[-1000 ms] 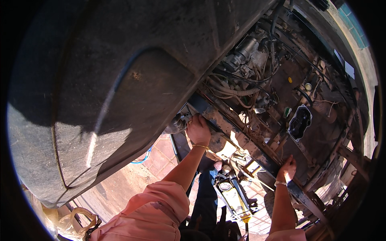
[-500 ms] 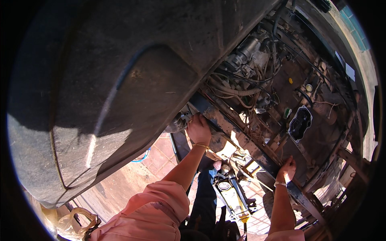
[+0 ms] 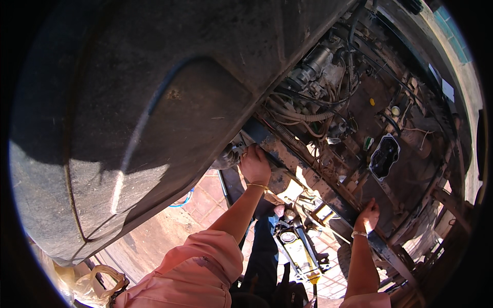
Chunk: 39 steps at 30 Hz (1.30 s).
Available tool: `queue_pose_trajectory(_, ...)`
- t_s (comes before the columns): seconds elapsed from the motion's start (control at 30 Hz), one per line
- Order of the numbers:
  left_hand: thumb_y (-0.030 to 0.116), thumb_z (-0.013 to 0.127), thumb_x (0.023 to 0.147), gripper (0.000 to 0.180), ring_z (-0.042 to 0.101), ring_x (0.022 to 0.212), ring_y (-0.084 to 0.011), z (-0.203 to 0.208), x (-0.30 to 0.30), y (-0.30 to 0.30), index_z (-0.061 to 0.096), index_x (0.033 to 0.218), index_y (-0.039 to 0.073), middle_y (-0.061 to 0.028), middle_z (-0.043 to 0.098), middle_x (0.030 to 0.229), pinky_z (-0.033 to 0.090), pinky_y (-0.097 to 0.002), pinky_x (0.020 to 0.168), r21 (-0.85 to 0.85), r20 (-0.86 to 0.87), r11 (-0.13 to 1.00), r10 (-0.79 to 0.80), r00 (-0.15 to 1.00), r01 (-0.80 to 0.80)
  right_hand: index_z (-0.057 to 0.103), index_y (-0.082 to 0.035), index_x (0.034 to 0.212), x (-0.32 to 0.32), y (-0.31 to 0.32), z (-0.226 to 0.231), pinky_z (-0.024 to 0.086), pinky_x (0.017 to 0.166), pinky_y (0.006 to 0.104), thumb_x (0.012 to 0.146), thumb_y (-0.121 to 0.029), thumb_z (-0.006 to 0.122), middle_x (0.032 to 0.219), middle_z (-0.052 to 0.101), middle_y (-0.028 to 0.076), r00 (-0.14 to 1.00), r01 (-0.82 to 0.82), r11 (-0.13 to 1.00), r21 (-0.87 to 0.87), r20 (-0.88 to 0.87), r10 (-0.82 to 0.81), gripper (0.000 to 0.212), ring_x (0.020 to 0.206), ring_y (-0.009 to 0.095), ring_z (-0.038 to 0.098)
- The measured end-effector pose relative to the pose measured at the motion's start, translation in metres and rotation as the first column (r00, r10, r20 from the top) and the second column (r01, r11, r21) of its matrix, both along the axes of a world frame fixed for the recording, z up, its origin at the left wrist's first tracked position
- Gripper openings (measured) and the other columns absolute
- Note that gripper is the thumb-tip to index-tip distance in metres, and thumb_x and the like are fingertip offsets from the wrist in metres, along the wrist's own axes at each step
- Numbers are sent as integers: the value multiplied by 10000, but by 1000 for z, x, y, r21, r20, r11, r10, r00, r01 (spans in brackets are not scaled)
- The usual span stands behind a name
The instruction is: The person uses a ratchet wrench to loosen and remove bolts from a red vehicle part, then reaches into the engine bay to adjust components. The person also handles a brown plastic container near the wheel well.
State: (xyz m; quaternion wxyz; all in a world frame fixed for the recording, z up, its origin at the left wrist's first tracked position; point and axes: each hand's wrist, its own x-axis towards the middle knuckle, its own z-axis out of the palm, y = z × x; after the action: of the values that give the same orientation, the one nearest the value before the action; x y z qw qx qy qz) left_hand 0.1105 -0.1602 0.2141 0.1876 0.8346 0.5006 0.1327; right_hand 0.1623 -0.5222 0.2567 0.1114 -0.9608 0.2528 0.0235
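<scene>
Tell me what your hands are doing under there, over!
Left hand gripping a frame rail. Right hand on the same rail, lower down. Hoses hanging close above.

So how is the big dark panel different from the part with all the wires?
The dark panel is smooth, broad and partly sunlit; the wiring bay is crowded with hoses and cables and looks rusty. The left hand reaches up at the panel's edge; the right hand grips a frame rail below the wiring. Both are overhead.
</scene>
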Motion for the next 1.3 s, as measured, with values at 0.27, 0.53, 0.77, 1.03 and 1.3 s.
queue_pose_trajectory(0.27, 269, 469, 962, 265, 617, 950, -374, -2, 0, -1, 667, 1005, 99, -127, 672, 996, 460, -516, 815, 10, 3, 1000, 13, 1000, -13, 683, -99, 934, 1, 0, 2, 513, 697, 512, 1012, -507, 419, 866, 730, 125, 1000, -19, 999, 45, 5, 19, 492, 814, 393, 685)
queue_pose_trajectory(0.53, 286, 484, 958, 260, 615, 964, -357, 2, 0, -2, 681, 980, 117, -122, 675, 1006, 450, -513, 820, -31, -1, 999, 36, 999, -36, 691, -93, 982, 0, -4, -1, 500, 737, 528, 998, -550, 407, 914, 720, 170, 999, 0, 1000, 11, -35, 1, 539, 869, 417, 674)
queue_pose_trajectory(0.77, 287, 488, 957, 254, 608, 978, -349, 5, 0, -2, 682, 979, 125, -102, 671, 1025, 449, -502, 827, -59, -15, 998, 29, 999, -30, 699, -126, 1005, 1, -2, -2, 517, 732, 529, 990, -579, 392, 947, 730, 154, 997, 34, 998, -59, -61, -38, 547, 870, 411, 683)
queue_pose_trajectory(1.03, 280, 487, 952, 248, 606, 989, -344, 6, 0, -2, 677, 973, 122, -98, 673, 1016, 446, -499, 831, -59, -6, 998, 38, 999, -38, 698, -76, 1032, 1, 3, 8, 503, 762, 521, 997, -559, 410, 971, 713, 196, 996, 25, 1000, -13, -82, -26, 563, 900, 421, 671)
queue_pose_trajectory(1.3, 266, 493, 944, 234, 608, 980, -343, 6, 1, -2, 673, 956, 117, -95, 674, 1003, 447, -501, 824, -64, 11, 997, 45, 999, -44, 698, -64, 1083, 0, 2, 6, 519, 774, 511, 997, -561, 418, 1008, 709, 207, 997, -3, 999, -52, -77, -2, 577, 912, 411, 676)
